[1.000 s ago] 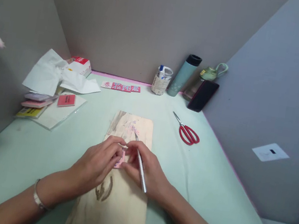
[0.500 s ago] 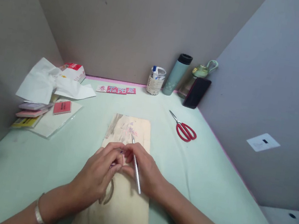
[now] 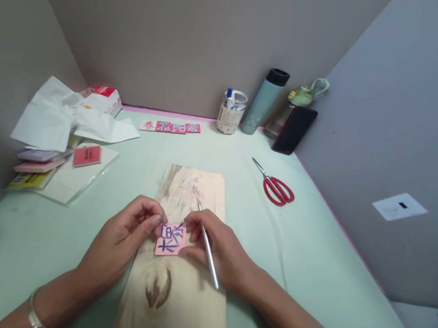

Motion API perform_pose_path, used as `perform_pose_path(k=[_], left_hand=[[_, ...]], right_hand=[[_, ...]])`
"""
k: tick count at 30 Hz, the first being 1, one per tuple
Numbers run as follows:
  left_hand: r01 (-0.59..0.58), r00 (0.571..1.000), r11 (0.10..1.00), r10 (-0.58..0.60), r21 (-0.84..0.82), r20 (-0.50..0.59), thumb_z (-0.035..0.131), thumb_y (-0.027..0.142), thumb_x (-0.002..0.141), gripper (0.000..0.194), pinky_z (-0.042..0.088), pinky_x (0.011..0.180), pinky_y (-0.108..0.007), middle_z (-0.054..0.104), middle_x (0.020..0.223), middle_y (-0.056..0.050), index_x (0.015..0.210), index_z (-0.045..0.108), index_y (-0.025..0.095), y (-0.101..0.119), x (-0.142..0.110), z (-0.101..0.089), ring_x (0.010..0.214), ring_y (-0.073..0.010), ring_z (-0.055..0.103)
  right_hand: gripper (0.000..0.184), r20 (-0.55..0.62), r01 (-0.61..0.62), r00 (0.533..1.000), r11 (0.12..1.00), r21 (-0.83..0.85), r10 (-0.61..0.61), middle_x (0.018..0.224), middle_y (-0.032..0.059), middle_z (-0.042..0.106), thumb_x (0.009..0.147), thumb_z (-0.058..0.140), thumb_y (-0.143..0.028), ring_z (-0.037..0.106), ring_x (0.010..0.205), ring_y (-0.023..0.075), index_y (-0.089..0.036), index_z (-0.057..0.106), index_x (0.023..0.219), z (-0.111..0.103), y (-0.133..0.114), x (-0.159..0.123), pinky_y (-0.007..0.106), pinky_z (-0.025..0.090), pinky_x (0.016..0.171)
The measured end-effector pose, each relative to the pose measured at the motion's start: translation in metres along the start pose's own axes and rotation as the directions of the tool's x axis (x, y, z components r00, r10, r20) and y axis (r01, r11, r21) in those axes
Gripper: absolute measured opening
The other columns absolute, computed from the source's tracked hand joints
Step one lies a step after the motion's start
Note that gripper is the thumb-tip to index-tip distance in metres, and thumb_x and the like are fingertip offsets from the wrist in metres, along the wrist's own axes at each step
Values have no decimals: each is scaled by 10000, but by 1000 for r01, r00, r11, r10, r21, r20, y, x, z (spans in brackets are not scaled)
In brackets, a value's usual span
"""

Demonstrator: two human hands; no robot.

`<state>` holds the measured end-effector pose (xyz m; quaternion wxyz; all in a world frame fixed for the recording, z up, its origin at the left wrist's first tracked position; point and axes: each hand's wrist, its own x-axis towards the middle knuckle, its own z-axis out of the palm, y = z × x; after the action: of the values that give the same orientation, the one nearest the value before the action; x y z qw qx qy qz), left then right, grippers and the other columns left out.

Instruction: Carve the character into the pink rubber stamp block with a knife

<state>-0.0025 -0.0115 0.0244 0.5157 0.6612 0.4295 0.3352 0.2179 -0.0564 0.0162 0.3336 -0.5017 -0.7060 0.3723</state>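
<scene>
Wooden board (image 3: 181, 269): long axis running from the bench's near edge toward its far edge, lying mid-bench. Pink card (image 3: 170, 239): flat on the board between both hands, equally near each. Left hand (image 3: 122, 237) pinches its left edge; right hand (image 3: 214, 244) presses its right edge, fingers curled around a thin metal knife (image 3: 208, 245).

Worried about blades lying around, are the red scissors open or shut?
Shut: the red scissors lie flat on the table, blades together in one point.
</scene>
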Motion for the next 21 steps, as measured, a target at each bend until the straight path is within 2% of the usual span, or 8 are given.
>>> perform_pose_path(k=[3,7,14,21], left_hand=[[66,998,995,-65,-73,12,564,389,1014,161,532,751,-286,662,815,9,1043,582,232,-1,0,-1,780,-160,645],[118,993,973,-114,-197,36,603,370,990,223,559,799,-286,689,949,-5,1173,571,247,-2,1,-1,845,-159,683],[126,992,971,-126,-204,13,684,404,937,307,547,862,-267,698,1017,-18,1188,591,253,-5,2,-2,963,-174,667],[154,987,958,-161,-241,-8,727,436,901,355,543,838,-242,719,980,-7,1186,609,261,-4,3,-4,924,-168,681]], right_hand=[[358,10,-40,999,999,31,40,941,-8,583,815,802,-111,572,783,143,-228,575,1066,-2,-2,0,289,499,731],[342,13,-44,999,998,34,44,940,-10,584,828,784,-104,568,778,142,-231,580,1072,-2,-3,0,286,488,722],[361,26,-42,999,999,2,42,929,-19,572,817,785,-71,558,763,128,-225,575,1068,-3,-5,0,269,474,715],[371,23,-32,999,999,-30,33,929,-21,571,826,791,-79,560,753,127,-233,559,1070,-4,-4,0,259,481,711]])
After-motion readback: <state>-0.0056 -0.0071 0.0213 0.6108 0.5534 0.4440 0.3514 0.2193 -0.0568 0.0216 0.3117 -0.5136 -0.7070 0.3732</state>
